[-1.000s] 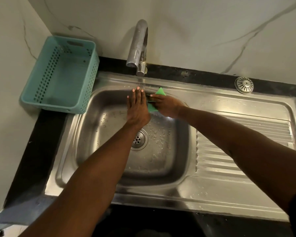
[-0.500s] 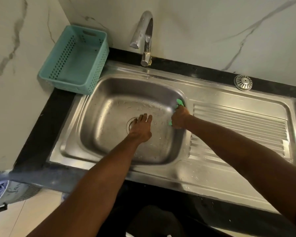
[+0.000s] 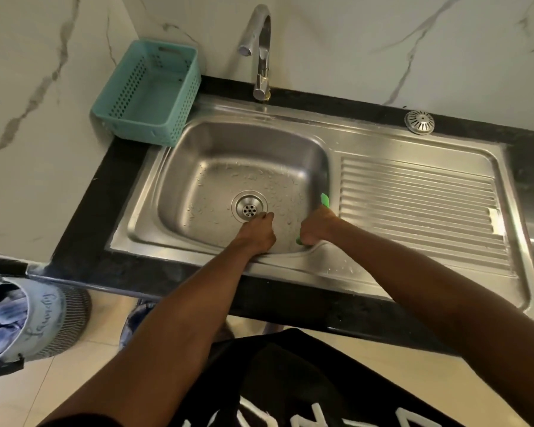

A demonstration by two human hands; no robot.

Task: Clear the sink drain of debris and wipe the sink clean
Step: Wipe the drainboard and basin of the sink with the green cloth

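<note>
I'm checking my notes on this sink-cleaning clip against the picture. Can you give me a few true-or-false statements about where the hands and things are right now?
1. The right hand grips a green cloth at the basin's right wall. True.
2. The left hand holds the faucet. False: it is down in the sink, beside the drain.
3. The teal basket sits inside the basin. False: it stands on the counter at the back left.
4. A round strainer lies on the counter at the back right. True.
</note>
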